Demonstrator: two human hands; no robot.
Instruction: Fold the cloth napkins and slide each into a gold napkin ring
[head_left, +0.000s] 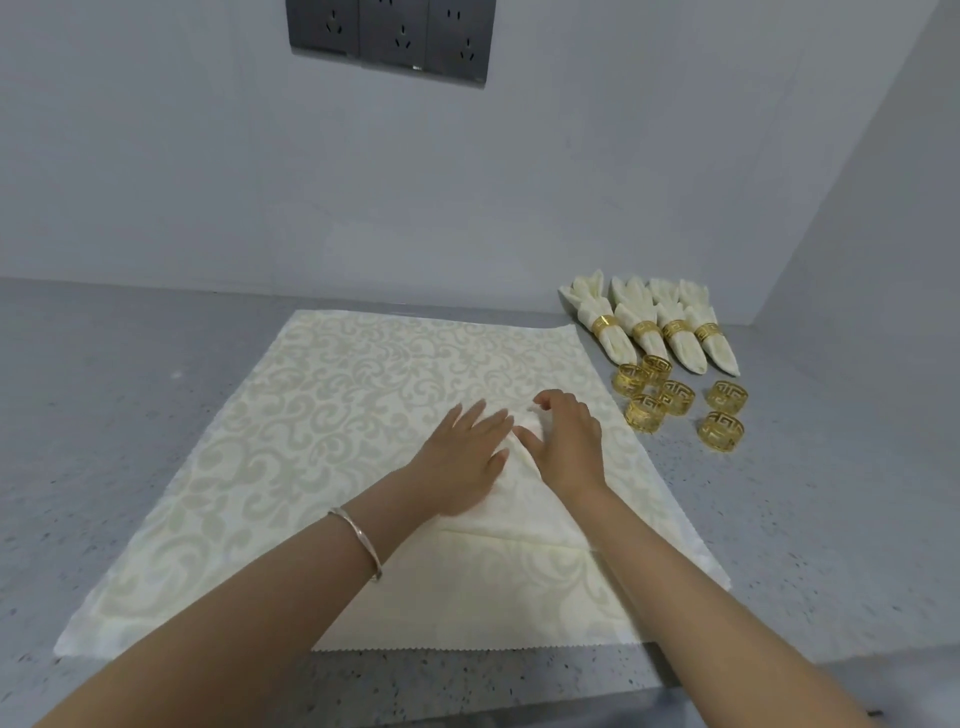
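In the middle of the frame a cream napkin (519, 499), folded to a point, lies on a patterned cloth (337, 405) on the grey table (104, 389); the left hand (467, 457) presses it, grip wide and flat; the right hand (569, 447) curls over its tip, apparently pinching; at right lie four ringed napkins (654, 322) and six loose gold rings (675, 400).

Thin smooth metal bangle (358, 540), pinkish-silver tone, on wrist of L hand (465, 457), w/ small clasp-like joint at lower end. Both forearms bare to frame edge
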